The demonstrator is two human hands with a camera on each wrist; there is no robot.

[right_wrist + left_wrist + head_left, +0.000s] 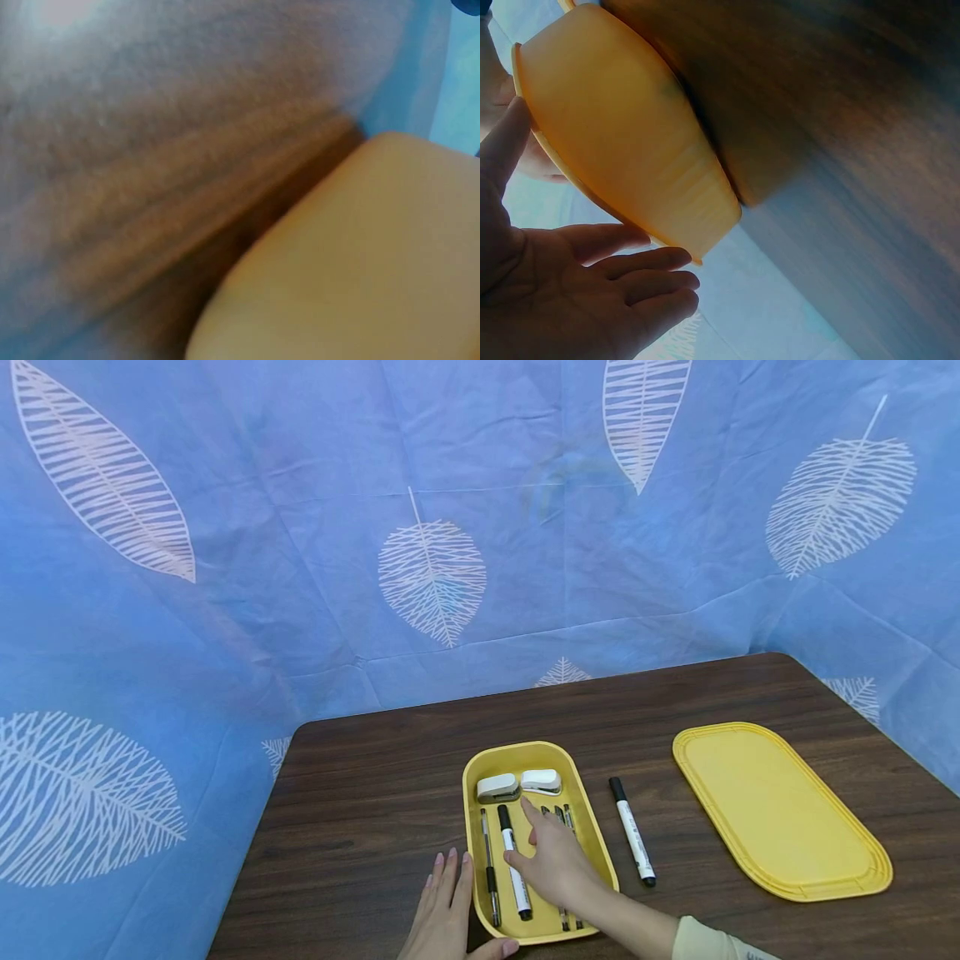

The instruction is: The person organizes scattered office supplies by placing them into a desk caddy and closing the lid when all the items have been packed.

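Note:
A yellow tray (542,748) sits on the table with two white staplers (498,787) at its far end. Lengthwise inside lie a black-gripped pen (490,868), a black-capped white marker (514,877) and several slim pens (569,818) on the right. My left hand (442,910) has its fingers straight along the tray's left side, the thumb at the near corner; the left wrist view shows this hand (607,285) by the rim. Over the tray, my right hand (558,864) extends its index finger toward the staplers, covering the middle of the slim pens; its other fingers are mostly hidden.
Right of the tray, a second black-capped marker (632,833) lies on the dark wood table (375,810). Farther right is a flat yellow lid (783,810). A blue cloth with white leaf prints (510,568) hangs behind the table.

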